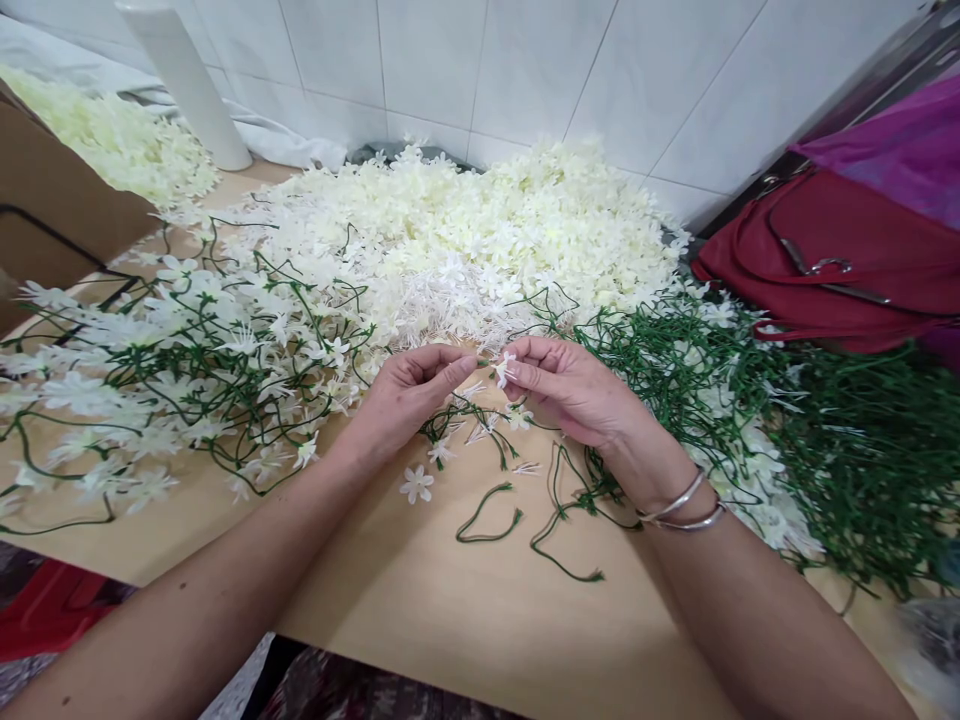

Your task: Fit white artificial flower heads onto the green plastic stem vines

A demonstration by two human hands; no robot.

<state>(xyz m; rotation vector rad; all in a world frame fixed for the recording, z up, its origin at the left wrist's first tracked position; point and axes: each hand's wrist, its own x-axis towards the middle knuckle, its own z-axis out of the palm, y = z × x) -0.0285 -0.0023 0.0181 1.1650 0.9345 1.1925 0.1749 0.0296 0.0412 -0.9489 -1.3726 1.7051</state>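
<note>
At the middle of the table my left hand (433,385) pinches a green stem (484,362) between thumb and fingertips. Facing it, my right hand (566,385) is closed on a small white artificial flower (504,370), whose petals stick out past the thumb. The stem's tip almost meets the flower; whether they are joined cannot be made out. Below the hands lie a loose white flower (417,485), a curved green stem (487,515) and a few white stamens (526,468). Flowers with green stems (217,360) are spread beside my left forearm.
A large heap of cream petals (510,215) lies against the tiled wall (435,70). Many green stems (870,450) are piled at the right, below a red handbag (840,250). A cardboard box (67,190) and a white roll (187,85) stand at the left.
</note>
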